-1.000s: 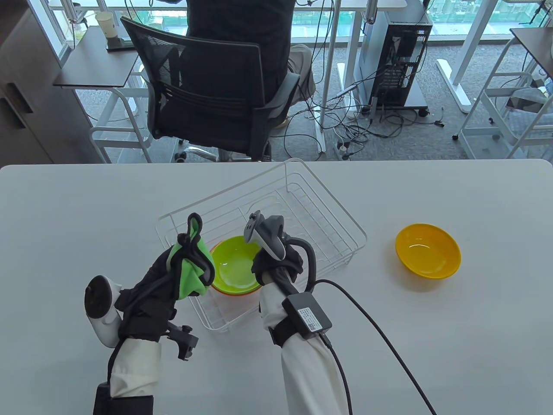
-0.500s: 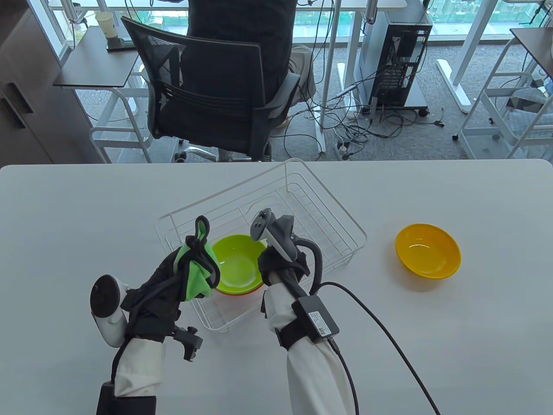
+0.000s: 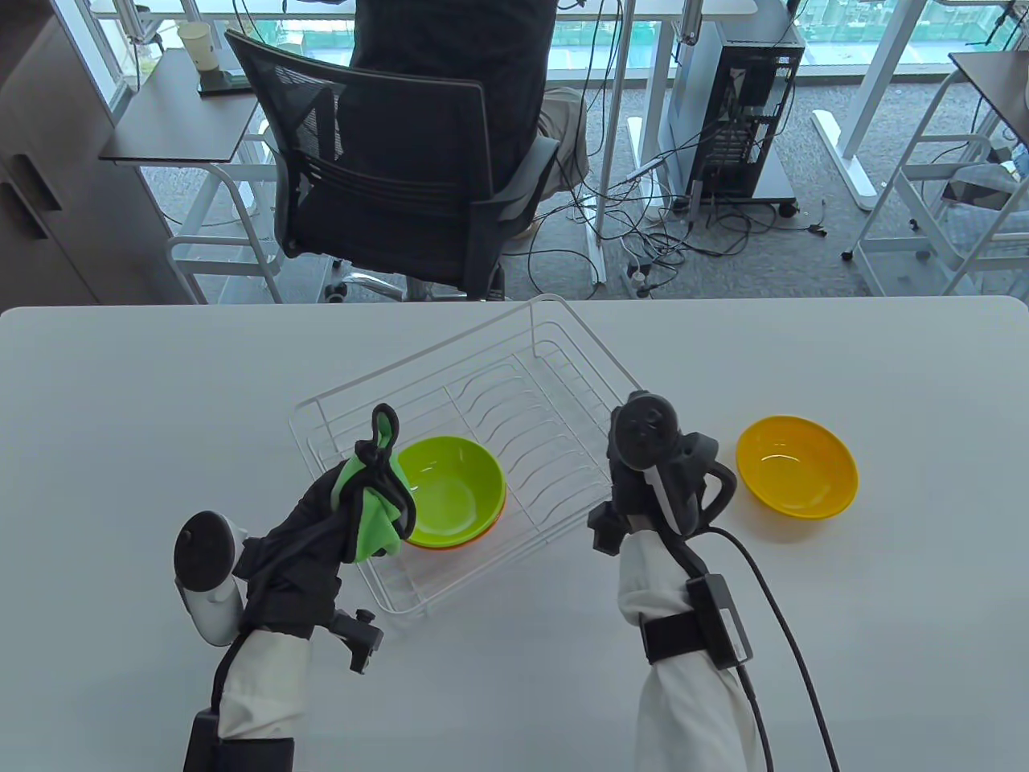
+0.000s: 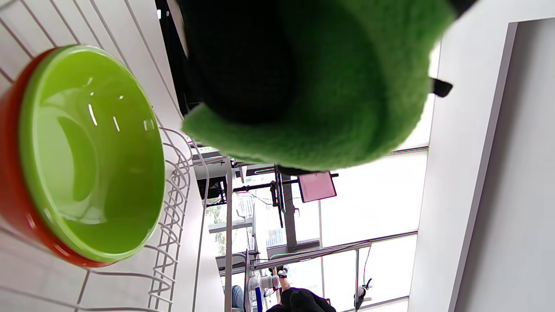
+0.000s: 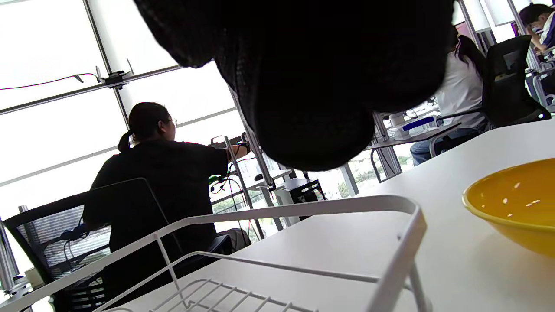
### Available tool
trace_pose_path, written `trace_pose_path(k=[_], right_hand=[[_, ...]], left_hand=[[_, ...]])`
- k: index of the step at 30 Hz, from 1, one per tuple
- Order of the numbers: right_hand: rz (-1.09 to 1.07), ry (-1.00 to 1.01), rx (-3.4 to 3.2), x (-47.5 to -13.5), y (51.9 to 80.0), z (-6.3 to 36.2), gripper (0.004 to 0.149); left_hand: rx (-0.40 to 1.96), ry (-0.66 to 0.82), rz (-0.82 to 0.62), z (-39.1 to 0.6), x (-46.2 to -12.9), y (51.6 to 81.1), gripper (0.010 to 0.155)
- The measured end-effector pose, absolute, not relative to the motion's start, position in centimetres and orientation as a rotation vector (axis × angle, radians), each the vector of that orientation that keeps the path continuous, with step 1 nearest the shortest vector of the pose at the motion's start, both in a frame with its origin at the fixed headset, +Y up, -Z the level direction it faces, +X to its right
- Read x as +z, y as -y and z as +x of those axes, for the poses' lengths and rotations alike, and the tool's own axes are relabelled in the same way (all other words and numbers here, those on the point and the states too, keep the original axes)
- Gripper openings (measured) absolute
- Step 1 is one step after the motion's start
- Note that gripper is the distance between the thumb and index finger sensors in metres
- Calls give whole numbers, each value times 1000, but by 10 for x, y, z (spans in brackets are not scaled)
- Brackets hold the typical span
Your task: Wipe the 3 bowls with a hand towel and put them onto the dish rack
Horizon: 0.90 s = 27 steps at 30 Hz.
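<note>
In dish rack point(image 3: 563, 386): green bowl point(image 3: 450, 490) nested in orange bowl point(image 4: 13, 203). Left hand point(image 3: 321, 523) clutches green towel point(image 3: 370, 507); right hand point(image 3: 643, 498) grip unclear; yellow bowl point(image 3: 796, 465) on tabletop point(image 3: 884, 603).

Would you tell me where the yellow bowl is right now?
In the table view, the yellow bowl sits on the table's right side, outside the dish rack, just beyond the right hand.
</note>
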State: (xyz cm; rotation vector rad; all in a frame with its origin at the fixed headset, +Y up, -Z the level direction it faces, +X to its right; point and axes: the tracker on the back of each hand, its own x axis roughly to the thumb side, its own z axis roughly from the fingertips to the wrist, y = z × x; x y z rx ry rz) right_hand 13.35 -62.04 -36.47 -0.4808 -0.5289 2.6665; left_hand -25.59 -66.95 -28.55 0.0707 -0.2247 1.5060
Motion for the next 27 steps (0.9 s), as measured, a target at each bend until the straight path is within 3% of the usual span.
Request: trace_pose_path(k=[11,17,27], right_hand=[[-841,592,2764,-357,656,222,55],[-971,512,2815,-356,683,246,60],[-1193,308,2825,-362,712,274,83]], left_hand=[[1467,252,60,-247,-285,668,56],[1461,256,54,-246,-285,669,56],[1437,251,30,-242,-285,672,56]])
